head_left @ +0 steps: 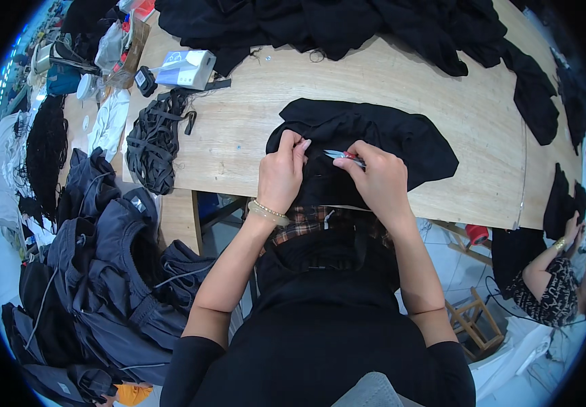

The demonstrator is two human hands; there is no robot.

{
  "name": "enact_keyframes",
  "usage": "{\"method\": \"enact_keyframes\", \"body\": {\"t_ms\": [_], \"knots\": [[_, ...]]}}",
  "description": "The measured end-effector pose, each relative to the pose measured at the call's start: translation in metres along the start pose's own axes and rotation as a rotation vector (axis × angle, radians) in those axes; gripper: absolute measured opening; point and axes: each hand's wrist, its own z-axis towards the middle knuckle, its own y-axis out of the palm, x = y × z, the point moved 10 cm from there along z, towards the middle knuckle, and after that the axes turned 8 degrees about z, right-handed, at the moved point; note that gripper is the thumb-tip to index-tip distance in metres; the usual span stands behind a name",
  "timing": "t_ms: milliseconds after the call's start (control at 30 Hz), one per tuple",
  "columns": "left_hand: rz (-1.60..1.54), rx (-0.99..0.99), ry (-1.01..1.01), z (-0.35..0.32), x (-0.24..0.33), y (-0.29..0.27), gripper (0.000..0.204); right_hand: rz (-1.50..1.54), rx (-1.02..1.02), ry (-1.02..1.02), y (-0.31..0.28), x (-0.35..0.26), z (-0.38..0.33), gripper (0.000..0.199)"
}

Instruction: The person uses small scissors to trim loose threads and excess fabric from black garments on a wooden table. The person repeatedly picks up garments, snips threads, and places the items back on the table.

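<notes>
A black garment [388,139] lies bunched on the wooden table in front of me, its near part hanging toward my lap. My right hand [377,173] is closed around small thread snips [339,155] with silvery blades and a bit of red at the grip. The blades point left, over the cloth. To their left, my left hand [282,169] pinches thumb and forefinger together just above the garment; whatever lies in the pinch is too small to make out. A short gap separates the blade tips from those fingers.
Dark garments [333,27] are heaped along the table's far edge. A tangle of grey tape [154,146] and a tissue pack [185,70] sit at left. Dark grey clothes [103,271] pile up beside me. Another person [554,285] works at far right, near a wooden stool [475,325].
</notes>
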Motion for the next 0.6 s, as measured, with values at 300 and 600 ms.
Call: {"method": "enact_keyframes", "body": {"t_ms": [300,600], "knots": [[0.140,0.047,0.115,0.000,0.010,0.001,0.013,-0.018,-0.038,-0.090,0.007,-0.018,0.006,0.028],[0.189,0.026,0.164,-0.001,0.017,0.002,0.012,-0.024,-0.015,-0.128,0.012,-0.019,0.008,0.029]]}}
